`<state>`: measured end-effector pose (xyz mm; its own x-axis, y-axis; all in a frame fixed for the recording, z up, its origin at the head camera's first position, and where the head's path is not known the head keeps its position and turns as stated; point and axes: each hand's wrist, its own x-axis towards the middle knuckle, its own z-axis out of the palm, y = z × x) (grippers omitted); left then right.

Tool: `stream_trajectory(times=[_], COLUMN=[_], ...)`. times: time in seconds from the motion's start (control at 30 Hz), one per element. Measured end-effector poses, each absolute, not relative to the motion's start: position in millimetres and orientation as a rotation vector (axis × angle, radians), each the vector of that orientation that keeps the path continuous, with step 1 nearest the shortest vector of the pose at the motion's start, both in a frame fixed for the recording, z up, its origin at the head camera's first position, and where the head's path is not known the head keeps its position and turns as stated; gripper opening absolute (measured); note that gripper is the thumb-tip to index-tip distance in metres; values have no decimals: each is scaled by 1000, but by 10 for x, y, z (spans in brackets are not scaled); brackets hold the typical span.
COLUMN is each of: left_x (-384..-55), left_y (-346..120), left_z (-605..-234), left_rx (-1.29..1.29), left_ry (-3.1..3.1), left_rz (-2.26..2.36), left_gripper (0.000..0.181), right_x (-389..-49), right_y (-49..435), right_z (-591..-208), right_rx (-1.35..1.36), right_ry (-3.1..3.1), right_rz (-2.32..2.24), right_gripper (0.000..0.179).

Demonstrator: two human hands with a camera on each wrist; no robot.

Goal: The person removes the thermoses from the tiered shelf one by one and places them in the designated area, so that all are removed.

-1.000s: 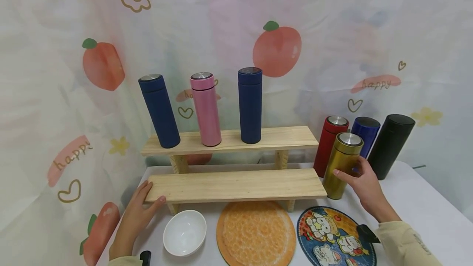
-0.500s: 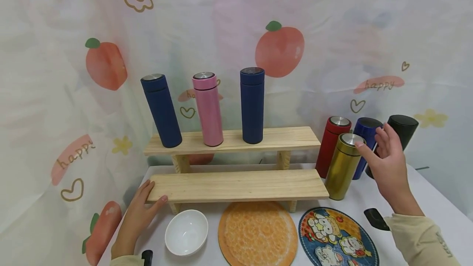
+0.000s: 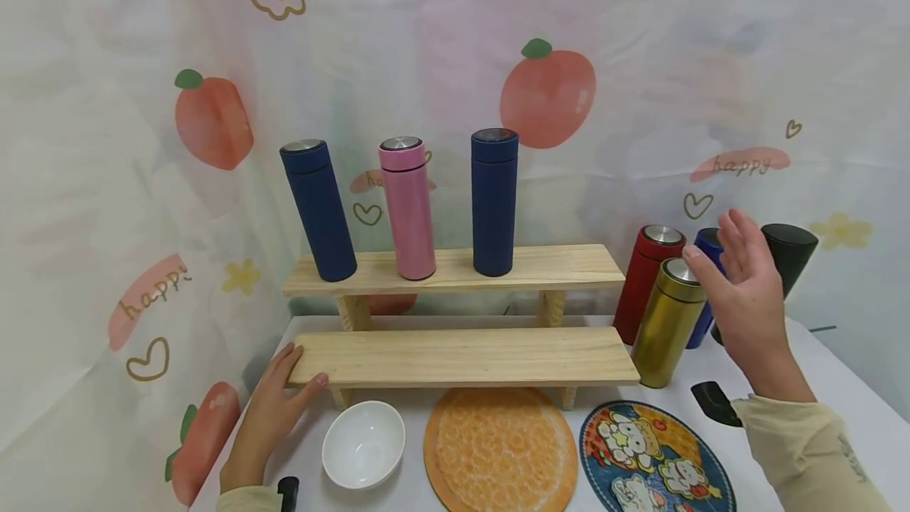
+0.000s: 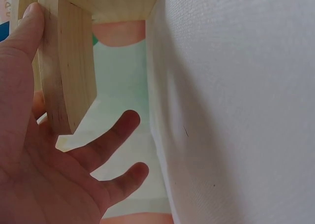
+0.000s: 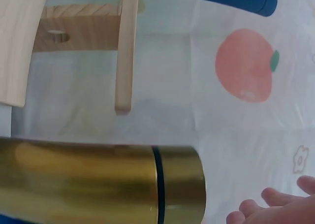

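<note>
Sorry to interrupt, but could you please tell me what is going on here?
A person is working at a table with bottles and a pair of wooden shelves. Their left hand holds the left end of the lower shelf. Their right hand is raised near the top of the gold bottle, gripping nothing. That bottle stands beside the shelves near the red bottle and black bottle, while a pink bottle stands between two dark blue bottles on the upper shelf.

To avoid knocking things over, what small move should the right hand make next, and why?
Perhaps lift the right hand away from the gold bottle: the hand holds nothing, and its thumb appears beside the cap, so a brush might tip the bottle.
</note>
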<state>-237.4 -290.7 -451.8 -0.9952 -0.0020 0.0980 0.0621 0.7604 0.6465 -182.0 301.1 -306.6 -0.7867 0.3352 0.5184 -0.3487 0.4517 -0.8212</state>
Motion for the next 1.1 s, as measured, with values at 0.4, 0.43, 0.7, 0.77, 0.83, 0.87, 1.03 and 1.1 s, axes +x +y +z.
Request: stream_trajectory(times=[0.4, 0.43, 0.7, 0.77, 0.83, 0.87, 1.03, 1.1], left_x=[-2369, -2368, -2364, -2372, -2378, -2380, -2379, -2382], left_y=[-2904, -2906, -2917, -2922, -2919, -2917, -2914, -2915], left_z=[-4506, -4505, -4524, -4534, -4535, -4534, -4534, -4542], left_rx=[-28, -31, -44, -41, -36, -35, -40, -64], left_ry=[-2866, -2863, -2845, -2845, -2849, -2851, -2835, -2810], left_rz=[-1048, -1048, -1059, -1058, -1058, -1058, -1060, -1052], left_gripper=[95, 95, 94, 94, 95, 96, 95, 92], right_x=[-2071, -2102, -2303, -2361, -2420, -2448, -2591, -2651], right_y=[2575, 2519, 2140, 2066, 1995, 1960, 1790, 1734], right_z=[-3098, -3103, -3091, -3088, -3071, -3058, -2980, -2954], right_rx=[137, 149, 253, 273, 283, 285, 312, 328], right_ry=[-2133, -2141, -2104, -2078, -2059, -2057, -2060, -2064], right_rz=[1475, 1490, 1716, 1788, 1847, 1869, 1948, 1966], right_gripper=[85, 85, 81, 80, 79, 80, 81, 82])
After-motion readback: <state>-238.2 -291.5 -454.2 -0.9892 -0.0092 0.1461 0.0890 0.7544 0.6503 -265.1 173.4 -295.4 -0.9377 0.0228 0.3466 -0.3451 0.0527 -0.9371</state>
